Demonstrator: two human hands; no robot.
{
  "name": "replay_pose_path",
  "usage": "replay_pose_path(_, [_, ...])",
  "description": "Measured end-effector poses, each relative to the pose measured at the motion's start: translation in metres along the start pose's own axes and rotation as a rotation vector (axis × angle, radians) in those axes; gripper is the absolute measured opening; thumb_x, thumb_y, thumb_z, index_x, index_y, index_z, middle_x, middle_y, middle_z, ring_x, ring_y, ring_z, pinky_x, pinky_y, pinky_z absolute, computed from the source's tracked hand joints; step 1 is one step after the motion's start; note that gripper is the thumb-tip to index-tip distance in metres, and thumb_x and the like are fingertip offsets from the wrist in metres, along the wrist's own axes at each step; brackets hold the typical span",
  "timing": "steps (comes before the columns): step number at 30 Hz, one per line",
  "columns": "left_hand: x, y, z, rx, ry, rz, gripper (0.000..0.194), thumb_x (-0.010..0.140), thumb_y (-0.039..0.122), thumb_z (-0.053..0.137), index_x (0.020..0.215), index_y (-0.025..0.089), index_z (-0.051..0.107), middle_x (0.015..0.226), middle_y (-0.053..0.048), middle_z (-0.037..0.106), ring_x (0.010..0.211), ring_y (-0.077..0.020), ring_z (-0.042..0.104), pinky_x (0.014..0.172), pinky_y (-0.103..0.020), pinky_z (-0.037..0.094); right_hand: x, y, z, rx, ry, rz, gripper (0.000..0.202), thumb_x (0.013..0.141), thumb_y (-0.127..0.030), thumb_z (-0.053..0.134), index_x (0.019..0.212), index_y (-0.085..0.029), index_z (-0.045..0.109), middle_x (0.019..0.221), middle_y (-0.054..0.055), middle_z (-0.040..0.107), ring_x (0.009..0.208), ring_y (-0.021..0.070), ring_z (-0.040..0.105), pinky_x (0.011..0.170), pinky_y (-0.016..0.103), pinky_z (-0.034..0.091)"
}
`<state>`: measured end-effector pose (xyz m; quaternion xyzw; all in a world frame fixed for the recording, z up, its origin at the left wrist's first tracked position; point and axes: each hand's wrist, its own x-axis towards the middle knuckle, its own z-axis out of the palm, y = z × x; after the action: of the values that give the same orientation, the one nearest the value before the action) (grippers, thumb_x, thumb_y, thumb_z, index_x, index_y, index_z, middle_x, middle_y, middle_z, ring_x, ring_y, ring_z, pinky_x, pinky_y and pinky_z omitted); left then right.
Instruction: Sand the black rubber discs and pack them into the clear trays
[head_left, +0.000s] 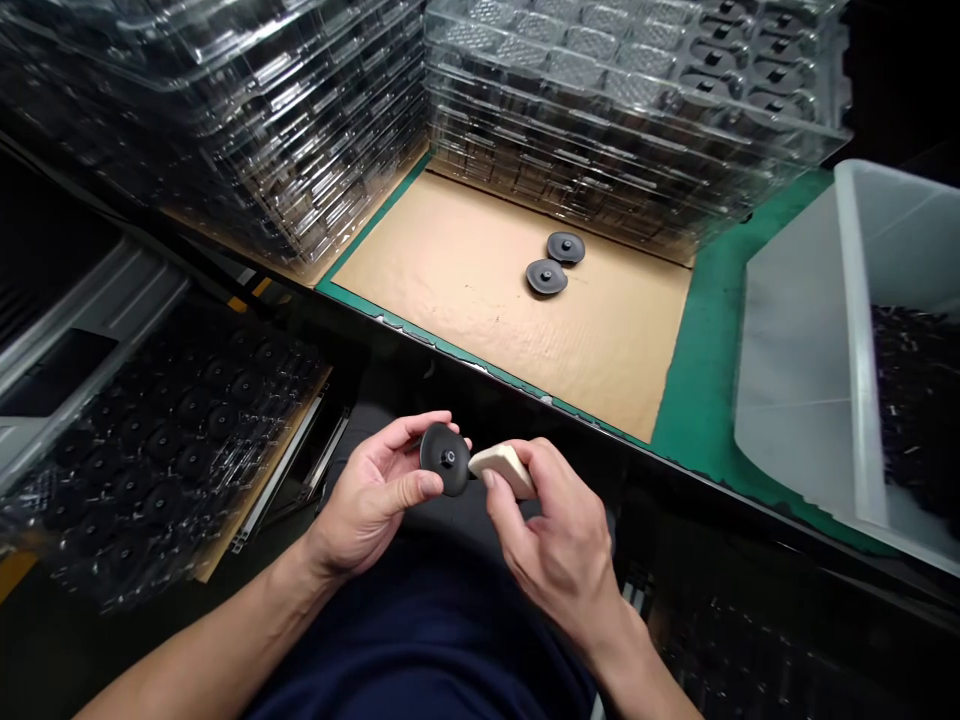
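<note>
A round black disc (442, 470) with a small hub at its centre is held between the thumb and fingers of my left hand (375, 490). My right hand (559, 525) pinches a flat cream-coloured block (504, 468), its tip close against the disc's right edge; whether they touch is hard to tell. Both hands are above my lap, in front of the table edge. Two similar parts, a black disc (546, 278) and another black disc (565, 247), lie close together on the brown cardboard sheet (450, 270).
Stacked clear trays (300, 150) stand at the back left, more clear trays (600, 110) at the back. On the green tabletop (697, 380), right, sits a translucent bin (862, 400) with dark pieces. Lower left, a clear tray (165, 440) holds several black discs.
</note>
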<state>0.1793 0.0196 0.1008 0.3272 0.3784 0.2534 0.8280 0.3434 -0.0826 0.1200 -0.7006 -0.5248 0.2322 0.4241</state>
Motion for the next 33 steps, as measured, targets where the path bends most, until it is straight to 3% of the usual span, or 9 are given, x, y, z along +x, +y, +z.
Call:
replay_pose_path(4, [0.0003,-0.0014,0.0008,0.001,-0.018,-0.022,0.060,0.067,0.034,0.097,0.123,0.025,0.077,0.123,-0.011,0.077,0.121,-0.0320,0.070,0.105,-0.039,0.053,-0.0006,0.0009,-0.0018,0.073,-0.086,0.034,0.009,0.100,-0.025,0.057,0.095,-0.021,0.064,0.078,-0.001,0.060,0.064,0.0123,0.053,0.060,0.026,0.045])
replay_pose_path(7, [0.0018,-0.0037,0.0024,0.000,-0.015,-0.019,0.059,0.067,0.033,0.098,0.121,0.024,0.078,0.122,-0.011,0.077,0.122,-0.0318,0.069,0.104,-0.038,0.054,-0.0007,0.0014,-0.0044,0.021,-0.025,0.059,0.010,0.099,-0.027,0.058,0.095,-0.021,0.065,0.079,0.000,0.063,0.066,0.0135,0.056,0.062,0.026,0.045])
replay_pose_path(11, [0.0033,-0.0051,0.0042,-0.015,-0.028,-0.025,0.060,0.068,0.032,0.097,0.124,0.024,0.077,0.123,-0.012,0.077,0.122,-0.0329,0.070,0.104,-0.040,0.054,-0.0025,0.0010,-0.0060,0.083,-0.115,0.123,0.013,0.100,-0.029,0.058,0.093,-0.021,0.065,0.074,-0.002,0.061,0.061,0.0120,0.052,0.057,0.025,0.043])
replay_pose_path(15, [0.0033,-0.0040,0.0056,-0.019,-0.013,-0.032,0.058,0.068,0.030,0.097,0.123,0.024,0.077,0.125,-0.011,0.077,0.126,-0.0341,0.068,0.108,-0.042,0.052,-0.0040,-0.0010,-0.0053,-0.033,0.000,0.035,0.009,0.099,-0.023,0.058,0.094,-0.020,0.064,0.079,0.000,0.060,0.066,0.0124,0.053,0.063,0.026,0.043])
replay_pose_path(18, [0.0032,-0.0034,0.0064,-0.027,-0.039,-0.052,0.059,0.069,0.033,0.096,0.124,0.023,0.076,0.121,-0.012,0.077,0.124,-0.0359,0.069,0.110,-0.047,0.051,-0.0032,-0.0029,-0.0056,-0.013,-0.044,0.017,0.007,0.099,-0.021,0.057,0.097,-0.021,0.064,0.079,-0.001,0.059,0.065,0.0116,0.052,0.062,0.025,0.042])
replay_pose_path(22, [0.0043,-0.0040,0.0068,-0.036,-0.020,-0.045,0.059,0.068,0.030,0.097,0.123,0.023,0.077,0.127,-0.011,0.076,0.126,-0.0338,0.067,0.108,-0.041,0.052,-0.0023,-0.0048,-0.0068,-0.056,-0.018,0.018,0.009,0.099,-0.021,0.057,0.092,-0.020,0.063,0.079,-0.001,0.058,0.066,0.0122,0.052,0.063,0.026,0.042])
replay_pose_path(25, [0.0049,-0.0044,0.0068,-0.051,-0.044,-0.050,0.059,0.069,0.031,0.096,0.124,0.023,0.076,0.122,-0.012,0.077,0.121,-0.0329,0.070,0.107,-0.042,0.052,-0.0029,-0.0057,-0.0065,-0.013,-0.066,0.029,0.009,0.100,-0.022,0.057,0.093,-0.021,0.063,0.077,-0.002,0.058,0.063,0.0119,0.052,0.061,0.026,0.042])
replay_pose_path(29, [0.0034,-0.0046,0.0069,-0.058,-0.019,-0.041,0.059,0.069,0.027,0.096,0.124,0.022,0.076,0.127,-0.012,0.076,0.126,-0.0310,0.067,0.106,-0.037,0.051,-0.0018,-0.0057,-0.0050,-0.074,0.013,0.041,0.009,0.099,-0.024,0.057,0.094,-0.020,0.063,0.080,0.000,0.061,0.067,0.0131,0.055,0.063,0.026,0.043])
replay_pose_path(33, [0.0021,-0.0037,0.0069,-0.076,-0.072,-0.045,0.057,0.071,0.025,0.095,0.125,0.022,0.077,0.125,-0.012,0.076,0.120,-0.0286,0.068,0.101,-0.035,0.053,0.0007,-0.0067,-0.0052,0.099,-0.147,0.171,0.013,0.099,-0.029,0.058,0.091,-0.021,0.063,0.071,-0.003,0.059,0.058,0.0109,0.050,0.054,0.024,0.041])
